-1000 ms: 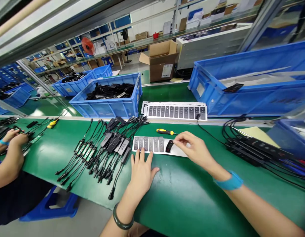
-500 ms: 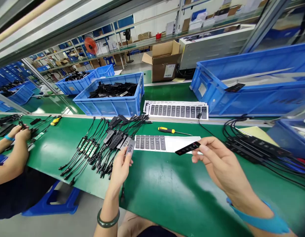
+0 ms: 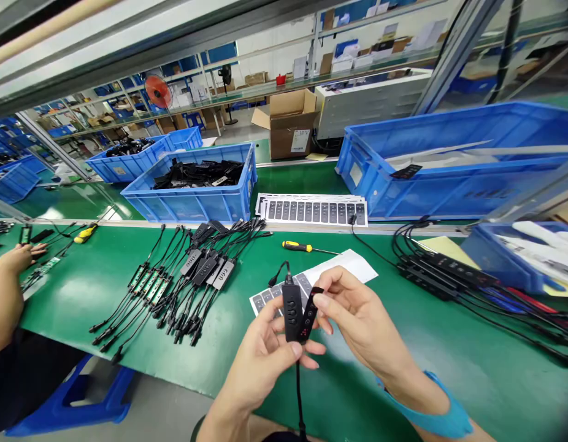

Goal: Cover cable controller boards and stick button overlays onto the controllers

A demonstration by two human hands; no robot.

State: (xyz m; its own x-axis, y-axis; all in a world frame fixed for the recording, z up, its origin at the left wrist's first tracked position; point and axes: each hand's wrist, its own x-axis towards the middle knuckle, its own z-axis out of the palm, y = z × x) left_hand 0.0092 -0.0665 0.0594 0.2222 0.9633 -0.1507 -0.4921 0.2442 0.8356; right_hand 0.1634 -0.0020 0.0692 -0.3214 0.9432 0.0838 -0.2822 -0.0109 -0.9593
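Notes from the head view: my left hand [image 3: 260, 362] is closed around a black inline controller [image 3: 292, 313], fingers wrapped behind it, with its cable [image 3: 299, 399] hanging down past the palm and a short loop rising from the top. My right hand [image 3: 362, 325] pinches a narrow black strip [image 3: 311, 310] with red marks, and the strip lies against the controller's right edge, so the two touch. Both hands are raised above the green bench [image 3: 472, 368], over a white label sheet [image 3: 339, 268] with grey labels. To the left lies a fanned bundle of cabled controllers [image 3: 196, 270]; beyond the sheet sits a yellow-handled screwdriver [image 3: 299, 246]. A co-worker's hand [image 3: 17, 258] is at the far left of the bench, near more cables.
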